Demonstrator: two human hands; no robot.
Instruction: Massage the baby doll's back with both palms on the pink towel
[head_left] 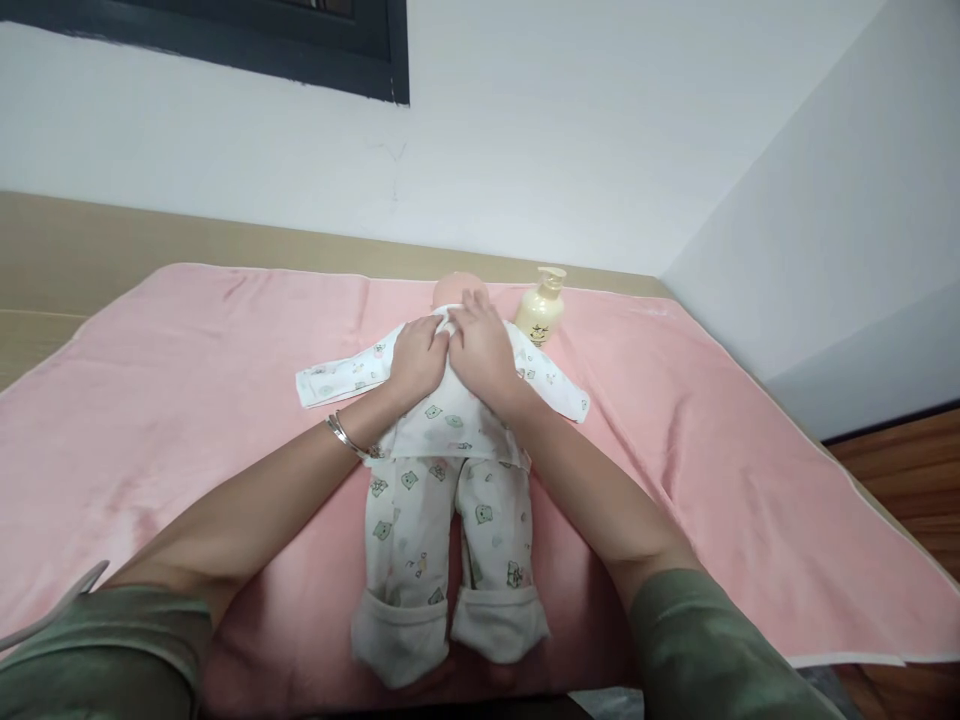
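A baby doll in white printed pyjamas lies stretched out in the middle, its smooth bald head pointing away from me. Its sleeves spread to both sides and its trouser legs come towards me, with cuffs folded at the ends. My left hand rests on the doll's upper body on the left, fingers laid out over the cloth. Beside it, my right hand lies on the right of the upper body, fingers apart and reaching to the neck. My hands almost touch at the thumbs. No face shows on the doll.
A pale yellow pump bottle stands just right of the doll's head. Under everything is a pink sheet over a wooden surface. White walls rise behind and at right, with a dark window frame at upper left.
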